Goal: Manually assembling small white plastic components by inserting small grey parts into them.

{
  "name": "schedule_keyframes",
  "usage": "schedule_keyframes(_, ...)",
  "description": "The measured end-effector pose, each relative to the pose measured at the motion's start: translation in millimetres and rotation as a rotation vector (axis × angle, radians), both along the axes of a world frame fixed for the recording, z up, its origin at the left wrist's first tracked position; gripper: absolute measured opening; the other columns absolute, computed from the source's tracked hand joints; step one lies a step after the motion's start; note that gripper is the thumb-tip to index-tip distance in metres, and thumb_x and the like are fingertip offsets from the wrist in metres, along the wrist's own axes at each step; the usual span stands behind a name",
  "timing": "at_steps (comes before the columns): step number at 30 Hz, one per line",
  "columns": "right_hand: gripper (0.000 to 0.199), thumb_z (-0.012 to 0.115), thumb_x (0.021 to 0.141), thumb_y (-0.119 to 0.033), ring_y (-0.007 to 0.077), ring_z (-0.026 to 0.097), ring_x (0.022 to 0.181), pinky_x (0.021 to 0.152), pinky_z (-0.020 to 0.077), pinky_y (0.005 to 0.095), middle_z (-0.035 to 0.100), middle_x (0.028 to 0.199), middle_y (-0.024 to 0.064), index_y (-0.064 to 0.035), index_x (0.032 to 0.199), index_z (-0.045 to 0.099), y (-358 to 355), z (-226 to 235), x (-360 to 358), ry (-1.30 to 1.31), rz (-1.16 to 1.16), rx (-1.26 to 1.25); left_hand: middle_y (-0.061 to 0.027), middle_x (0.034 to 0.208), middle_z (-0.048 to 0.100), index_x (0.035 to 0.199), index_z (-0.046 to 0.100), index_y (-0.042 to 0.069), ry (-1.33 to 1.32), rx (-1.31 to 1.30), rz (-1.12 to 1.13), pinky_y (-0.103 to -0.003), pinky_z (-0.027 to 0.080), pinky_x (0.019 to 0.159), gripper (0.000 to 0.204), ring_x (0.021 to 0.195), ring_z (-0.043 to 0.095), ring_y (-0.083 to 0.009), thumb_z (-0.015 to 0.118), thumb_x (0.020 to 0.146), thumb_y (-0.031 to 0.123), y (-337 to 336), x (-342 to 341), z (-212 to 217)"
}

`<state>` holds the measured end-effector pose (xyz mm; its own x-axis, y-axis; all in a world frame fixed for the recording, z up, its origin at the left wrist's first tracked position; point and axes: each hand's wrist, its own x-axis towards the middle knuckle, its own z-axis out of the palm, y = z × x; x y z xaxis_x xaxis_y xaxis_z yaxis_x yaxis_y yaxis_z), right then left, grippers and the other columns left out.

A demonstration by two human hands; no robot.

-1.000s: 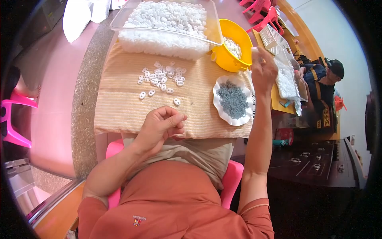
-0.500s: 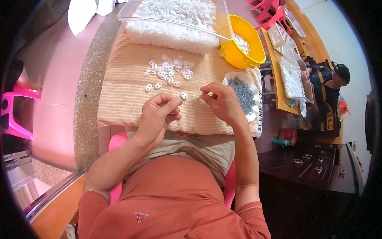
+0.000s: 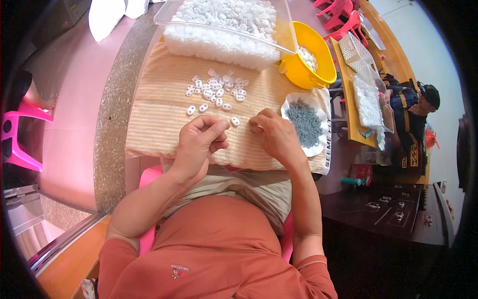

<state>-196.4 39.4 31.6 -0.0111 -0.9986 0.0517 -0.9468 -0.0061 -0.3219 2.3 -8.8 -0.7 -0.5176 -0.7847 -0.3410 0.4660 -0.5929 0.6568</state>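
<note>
Thumb and forefinger of my left hand [image 3: 201, 144] are pinched together over the near part of the striped cloth [image 3: 159, 132]. Whatever sits between them is too small to make out. My right hand [image 3: 275, 135] is closed too, its fingers curled in low over the cloth, their contents hidden. Between the two hands lies a single white oval two-hole plastic piece [image 3: 235, 121]. Beyond them is a loose heap of the same white pieces [image 3: 215, 90]. To the right of my right hand, a white scalloped dish [image 3: 322, 130] holds many small grey screws [image 3: 303, 122].
A clear plastic bin [image 3: 224, 31] full of white pieces stands at the far edge. Beside it is a yellow basket [image 3: 326, 60] with more pieces. Further right, a co-worker [image 3: 416, 102] sits at another table [image 3: 352, 127] with a tray of white pieces [image 3: 367, 102].
My right hand has turned slightly, its fingers now lower and more curled in toward the cloth. My left hand keeps its pinch. The whole view has shifted a little.
</note>
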Motion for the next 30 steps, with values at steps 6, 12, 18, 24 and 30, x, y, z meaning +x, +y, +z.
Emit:
schedule_keyframes(6,0.012,0.059,0.084,-0.014,0.0323,0.062,0.084,0.073,0.0495,0.0399,0.063,0.093,0.0112,-0.0057,0.089,0.067,1,-13,-6,0.082,-0.029,0.083,-0.0026,0.081,0.064,0.09,0.061,0.005,0.016,-0.012,-0.028,-0.021,0.053,0.062,0.007,0.067,0.06,-0.0074,0.065,0.088,0.011,2,-1,-3)
schedule_keyframes(12,0.008,0.058,0.084,-0.011,0.0344,0.061,0.08,0.07,0.0483,0.0422,0.06,0.088,0.0122,-0.0044,0.088,0.059,7,-13,-1,0.066,-0.064,0.069,-0.0014,0.076,0.061,0.087,0.061,0.005,-0.017,-0.022,-0.03,-0.021,0.051,0.061,0.009,0.065,0.058,-0.0076,0.067,0.087,0.011,6,-4,2)
schedule_keyframes(18,0.006,0.057,0.085,-0.005,0.0361,0.059,0.079,0.068,0.0469,0.0423,0.059,0.085,0.0144,-0.0025,0.09,0.056,16,-2,10,-0.197,-0.043,-0.164,-0.0009,0.074,0.061,0.086,0.06,0.004,-0.055,-0.104,-0.027,-0.021,0.05,0.061,0.011,0.064,0.057,-0.0071,0.069,0.086,0.012,8,-6,0)
schedule_keyframes(24,0.01,0.058,0.081,-0.001,0.0361,0.061,0.078,0.068,0.0486,0.0406,0.061,0.085,0.0154,-0.002,0.091,0.06,21,-8,9,-0.205,-0.019,-0.183,-0.0018,0.071,0.06,0.085,0.061,0.004,-0.1,-0.182,-0.023,-0.022,0.049,0.06,0.01,0.063,0.057,-0.0083,0.068,0.085,0.01,8,-7,-4)
schedule_keyframes(30,0.01,0.06,0.078,0.001,0.035,0.062,0.079,0.069,0.0501,0.0382,0.063,0.083,0.0156,-0.0012,0.088,0.061,26,-10,6,-0.252,-0.03,-0.188,-0.0006,0.07,0.06,0.083,0.061,0.002,-0.22,-0.374,0.035,-0.021,0.047,0.06,0.01,0.062,0.056,-0.0064,0.068,0.085,0.009,-7,-2,8)
